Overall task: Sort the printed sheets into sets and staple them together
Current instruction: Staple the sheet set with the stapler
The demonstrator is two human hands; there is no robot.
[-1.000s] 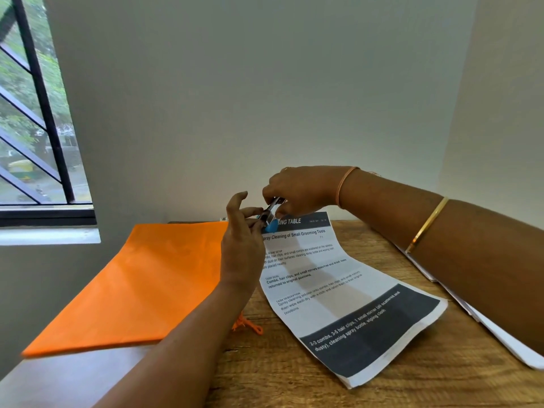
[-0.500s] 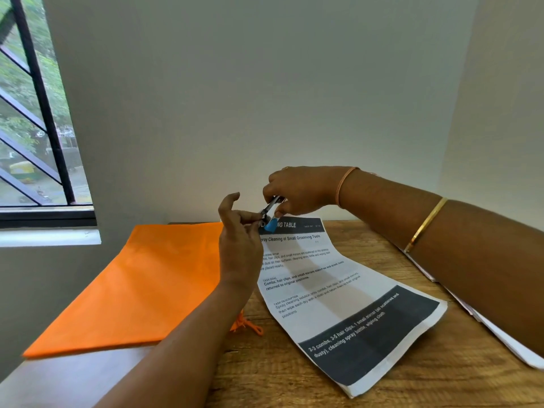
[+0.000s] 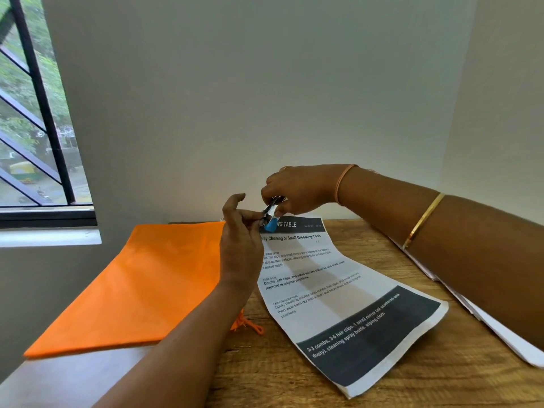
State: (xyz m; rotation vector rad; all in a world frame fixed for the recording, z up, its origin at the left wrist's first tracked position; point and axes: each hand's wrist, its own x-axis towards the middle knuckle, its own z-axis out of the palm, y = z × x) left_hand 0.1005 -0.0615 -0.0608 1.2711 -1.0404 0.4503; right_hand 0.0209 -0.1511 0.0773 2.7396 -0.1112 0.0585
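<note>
Right hand (image 3: 300, 189) grips stapler (image 3: 271, 214) above top edge of sheets (image 3: 338, 278), which lie on table (image 3: 265, 378). Left hand (image 3: 240, 237) pinches stapler tip, possibly clearing jam. Stapling step in hand; next needs corner seated in stapler, firm squeeze.

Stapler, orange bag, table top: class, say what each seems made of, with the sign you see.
The stapler: shiny metal, from its glints, with a blue, probably plastic, end. The orange bag: likely matte non-woven fabric; soft creases, no sheen, a cord at its edge. The table top: wood or wood-look laminate; brown grain lines show.
</note>
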